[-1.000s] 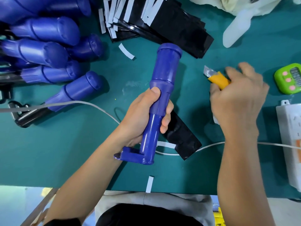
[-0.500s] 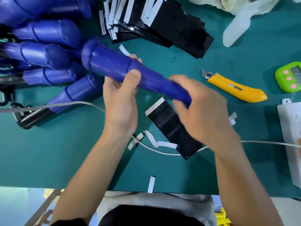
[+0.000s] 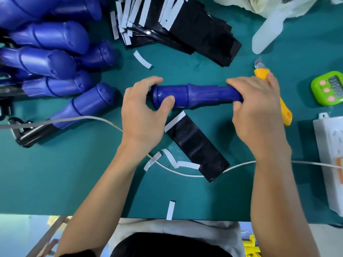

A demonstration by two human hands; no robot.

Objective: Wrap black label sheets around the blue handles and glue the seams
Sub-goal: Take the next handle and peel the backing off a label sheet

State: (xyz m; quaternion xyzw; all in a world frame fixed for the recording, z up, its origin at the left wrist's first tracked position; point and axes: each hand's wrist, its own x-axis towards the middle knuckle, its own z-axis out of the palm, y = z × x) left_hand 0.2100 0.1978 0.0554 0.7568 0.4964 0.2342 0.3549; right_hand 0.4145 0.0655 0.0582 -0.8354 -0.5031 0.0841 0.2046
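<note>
Left hand: my left hand (image 3: 144, 115) grips the wide end of the blue handle (image 3: 196, 97), thumb and fingers curled round its collar.
Right hand: my right hand (image 3: 259, 112) is wrapped round the narrow end, so I hold the handle level over the table (image 3: 74, 182).
Label: one black label sheet (image 3: 196, 145) lies flat on the table just below the handle, not touching it, with a white strip across its upper end.
Done: nothing on this handle, as far as I can see; it is bare blue all along.
Left: I judge the whole wrap and the glued seam are still ahead for this piece.
Stock: the stack of sheets (image 3: 194, 30) and the pile of handles (image 3: 55, 62) lie at the far side; the piled handles look unwrapped too.
Scraps: loose white strips (image 3: 187, 165) lie by the sheet's near end.
Hidden: my right hand covers the handle's narrow tip and part of the yellow knife (image 3: 261, 72).
Cut off: the pile runs out of view on the left.
Unclear: I cannot make out any glue, nor whether the sheet's underside is sticky.
</note>
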